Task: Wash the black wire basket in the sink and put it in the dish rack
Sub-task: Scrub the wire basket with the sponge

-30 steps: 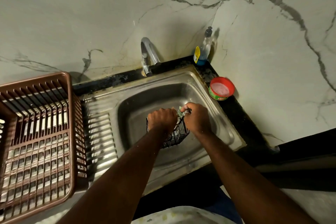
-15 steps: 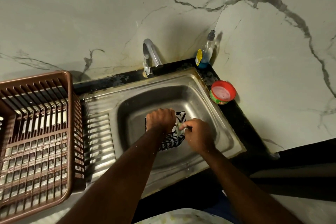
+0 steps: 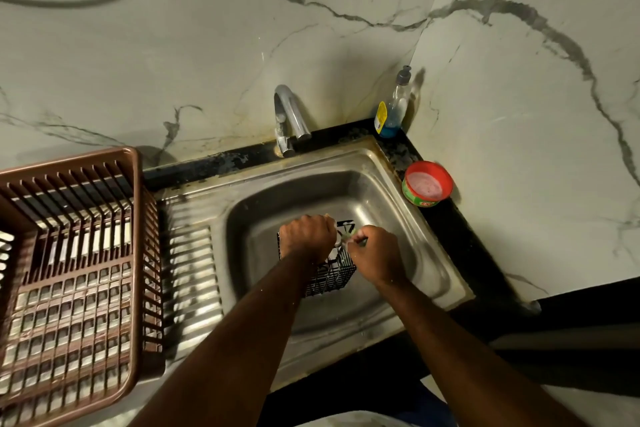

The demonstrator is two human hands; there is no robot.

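Over the steel sink [image 3: 408, 218], the left hand [image 3: 306, 236] grips the black wire basket [image 3: 334, 276]; the right hand [image 3: 375, 255] pinches a greenish scrubbing pad [image 3: 348, 236] against it.

A home kitchen: a steel sink [image 3: 398, 163] with a tap [image 3: 289, 114] set against marble walls [image 3: 207, 45], a brown dish rack [image 3: 69, 270], a soap bottle [image 3: 393, 107] and a tub of dish paste [image 3: 427, 184].
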